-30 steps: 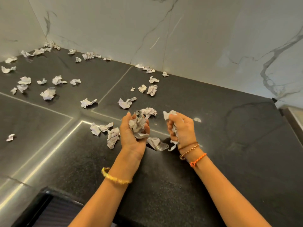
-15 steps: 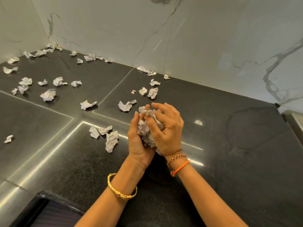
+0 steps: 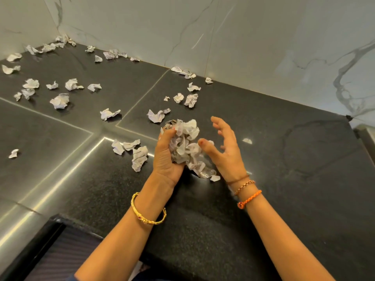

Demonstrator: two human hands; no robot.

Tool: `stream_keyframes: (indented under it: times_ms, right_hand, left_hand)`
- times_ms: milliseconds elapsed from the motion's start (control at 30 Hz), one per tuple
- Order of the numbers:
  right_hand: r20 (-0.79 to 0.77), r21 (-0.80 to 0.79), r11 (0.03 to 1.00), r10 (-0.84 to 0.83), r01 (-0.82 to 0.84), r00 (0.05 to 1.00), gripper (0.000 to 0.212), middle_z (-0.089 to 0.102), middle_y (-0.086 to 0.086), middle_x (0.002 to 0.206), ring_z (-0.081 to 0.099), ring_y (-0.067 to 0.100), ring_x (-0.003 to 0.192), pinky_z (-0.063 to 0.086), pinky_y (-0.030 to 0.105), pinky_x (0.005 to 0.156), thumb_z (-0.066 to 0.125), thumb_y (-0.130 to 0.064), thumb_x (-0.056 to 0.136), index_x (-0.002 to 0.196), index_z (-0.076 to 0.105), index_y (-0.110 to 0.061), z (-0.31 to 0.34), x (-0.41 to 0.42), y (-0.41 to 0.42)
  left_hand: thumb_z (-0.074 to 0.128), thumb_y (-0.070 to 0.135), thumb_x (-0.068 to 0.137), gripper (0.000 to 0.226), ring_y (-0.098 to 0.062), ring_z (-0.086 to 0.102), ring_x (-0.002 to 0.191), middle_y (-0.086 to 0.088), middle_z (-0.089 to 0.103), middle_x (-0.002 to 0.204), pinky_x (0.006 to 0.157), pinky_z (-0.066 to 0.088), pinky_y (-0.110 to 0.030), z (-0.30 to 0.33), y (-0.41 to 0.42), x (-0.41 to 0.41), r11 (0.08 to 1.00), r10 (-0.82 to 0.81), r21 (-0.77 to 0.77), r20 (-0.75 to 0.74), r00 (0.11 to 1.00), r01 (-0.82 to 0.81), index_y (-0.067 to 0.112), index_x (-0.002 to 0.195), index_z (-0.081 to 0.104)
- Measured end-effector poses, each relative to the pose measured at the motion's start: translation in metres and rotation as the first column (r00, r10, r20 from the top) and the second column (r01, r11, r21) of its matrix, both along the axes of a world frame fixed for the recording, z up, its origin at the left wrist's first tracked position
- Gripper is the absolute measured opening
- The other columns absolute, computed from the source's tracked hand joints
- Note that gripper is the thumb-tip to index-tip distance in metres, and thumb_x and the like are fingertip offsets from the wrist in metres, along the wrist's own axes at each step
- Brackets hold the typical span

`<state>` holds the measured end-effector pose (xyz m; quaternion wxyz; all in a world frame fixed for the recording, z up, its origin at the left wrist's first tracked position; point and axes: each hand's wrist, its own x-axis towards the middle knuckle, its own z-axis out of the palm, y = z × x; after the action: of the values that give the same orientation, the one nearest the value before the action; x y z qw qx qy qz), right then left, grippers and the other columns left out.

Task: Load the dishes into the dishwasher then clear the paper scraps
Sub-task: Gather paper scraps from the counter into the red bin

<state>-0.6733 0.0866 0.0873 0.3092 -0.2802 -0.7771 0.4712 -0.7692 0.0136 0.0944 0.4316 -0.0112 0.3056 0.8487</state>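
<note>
A: Left hand?
B: Its grip is clenching round a wad of paper scraps, centre of the frame, just above the black tabletop.

A: Right hand?
B: It is hovering beside the wad with fingers spread, grip released; the thumb is lying against the paper.

A: Other scraps?
B: Loose scraps are lying scattered over the upper left of the frame, three more sitting just left of the left hand.
</note>
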Motion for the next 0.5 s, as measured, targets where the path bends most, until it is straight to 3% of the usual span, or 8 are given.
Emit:
stream_keyframes:
  times_ms: [100, 133, 233, 333, 433, 500]
  right_hand:
    - [0.162, 0.163, 0.985, 0.026, -0.053, 0.987, 0.087, 0.038, -0.008, 0.126, 0.036, 0.007, 0.120, 0.024, 0.010, 0.097, 0.057, -0.070, 0.052, 0.129, 0.035, -0.037, -0.015, 0.014, -0.002]
    - [0.229, 0.236, 0.967, 0.043, -0.098, 0.973, 0.097, 0.035, -0.003, 0.131, 0.034, 0.011, 0.122, 0.024, 0.012, 0.099, 0.058, -0.072, 0.049, 0.135, 0.032, -0.033, -0.021, 0.017, -0.005]
    - [0.360, 0.377, 0.912, 0.017, -0.162, 0.933, 0.115, 0.020, 0.007, 0.144, 0.025, 0.024, 0.134, 0.029, 0.044, 0.108, 0.055, -0.079, 0.044, 0.143, 0.017, -0.034, -0.033, 0.011, -0.013]
    - [0.362, 0.450, 0.880, -0.026, -0.150, 0.932, 0.102, 0.018, 0.007, 0.147, 0.023, 0.035, 0.136, 0.033, 0.060, 0.101, 0.052, -0.080, 0.047, 0.137, 0.019, -0.044, -0.032, -0.014, -0.009]
    - [0.360, 0.534, 0.829, -0.045, -0.167, 0.932, 0.077, 0.031, 0.009, 0.145, 0.034, 0.040, 0.130, 0.040, 0.059, 0.092, 0.046, -0.077, 0.055, 0.124, 0.032, -0.044, -0.028, -0.040, -0.002]
    - [0.427, 0.581, 0.788, -0.083, -0.202, 0.900, 0.074, 0.031, 0.009, 0.147, 0.030, 0.043, 0.131, 0.038, 0.059, 0.093, 0.037, -0.076, 0.059, 0.125, 0.038, -0.043, -0.027, -0.053, 0.000]
  left_hand:
    - [0.049, 0.011, 0.086, 0.010, -0.010, 0.059, 0.049, 0.001, 0.062, 0.060, 0.045, 0.048, -0.018, 0.000, -0.002, -0.006, 0.994, 0.106, 0.017, -0.043, 0.993, -0.105, 0.013, 0.078, 0.055]
    - [0.053, 0.011, 0.082, 0.005, -0.010, 0.059, 0.051, 0.001, 0.060, 0.064, 0.046, 0.047, -0.017, 0.000, -0.004, -0.010, 0.992, 0.125, 0.034, -0.057, 0.990, -0.124, 0.013, 0.078, 0.055]
    - [0.056, 0.013, 0.075, 0.003, -0.009, 0.058, 0.054, 0.003, 0.059, 0.063, 0.045, 0.044, -0.017, 0.000, -0.010, -0.019, 0.984, 0.171, 0.078, -0.107, 0.979, -0.163, 0.015, 0.076, 0.054]
    - [0.056, 0.016, 0.069, 0.009, -0.009, 0.057, 0.054, 0.004, 0.061, 0.061, 0.044, 0.043, -0.017, 0.000, -0.014, -0.026, 0.973, 0.227, 0.065, -0.147, 0.963, -0.219, 0.016, 0.078, 0.055]
    - [0.057, 0.016, 0.068, 0.011, -0.011, 0.058, 0.054, 0.002, 0.059, 0.063, 0.046, 0.045, -0.017, 0.000, -0.017, -0.030, 0.963, 0.268, 0.077, -0.161, 0.950, -0.258, 0.015, 0.079, 0.054]
    - [0.057, 0.016, 0.069, 0.012, -0.010, 0.059, 0.053, 0.003, 0.058, 0.060, 0.047, 0.046, -0.017, -0.002, -0.019, -0.032, 0.960, 0.280, 0.072, -0.170, 0.945, -0.272, 0.014, 0.081, 0.053]
